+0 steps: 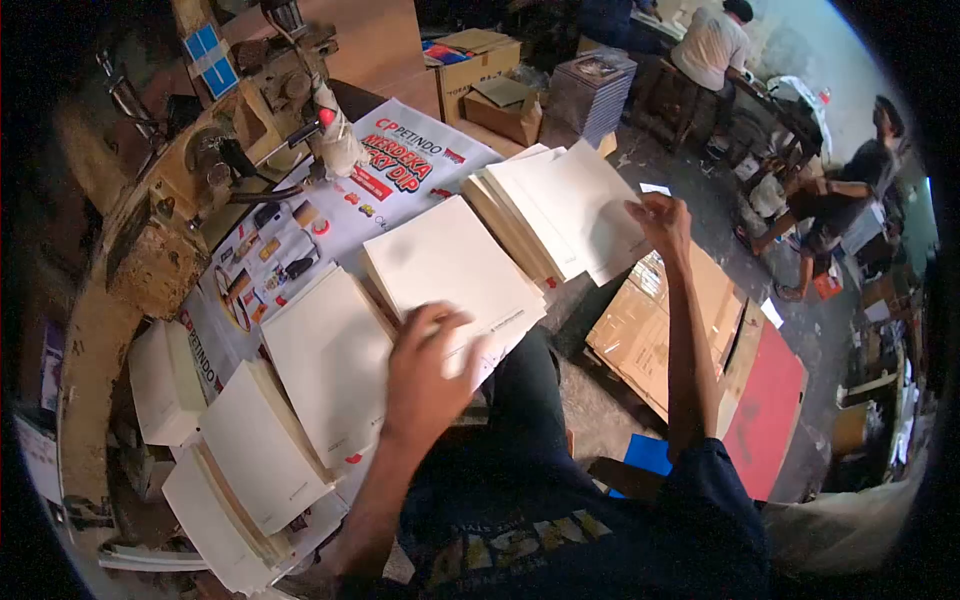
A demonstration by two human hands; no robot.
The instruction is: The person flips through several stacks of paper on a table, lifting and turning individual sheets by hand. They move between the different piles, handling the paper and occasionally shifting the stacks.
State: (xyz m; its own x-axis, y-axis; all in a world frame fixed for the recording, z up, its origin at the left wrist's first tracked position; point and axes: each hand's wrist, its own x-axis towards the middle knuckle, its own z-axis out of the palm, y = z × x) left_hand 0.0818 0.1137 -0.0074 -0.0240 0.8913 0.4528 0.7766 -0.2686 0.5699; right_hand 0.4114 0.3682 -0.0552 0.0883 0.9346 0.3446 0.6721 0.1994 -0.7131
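My right hand (662, 222) pinches the outer edge of a white paper sheet (590, 205), which lies partly over the far stack of paper (515, 215) and sticks out past its side. My left hand (428, 375) hovers blurred at the near edge of the middle stack of paper (450, 260), its fingers apart and nothing between them. Small dark print shows near that stack's lower edge. To the left stand another stack (328, 365), a narrower stack (262, 450) and the nearest stack (220, 520), lined up in a slanting row.
A printed banner (400, 135) lies under the stacks. A worn metal machine (170, 250) rises on the left, near a further paper block (165, 385). A taped cardboard box (655, 330) and a red board (765, 410) are on the right. Other people (712, 45) are in the background.
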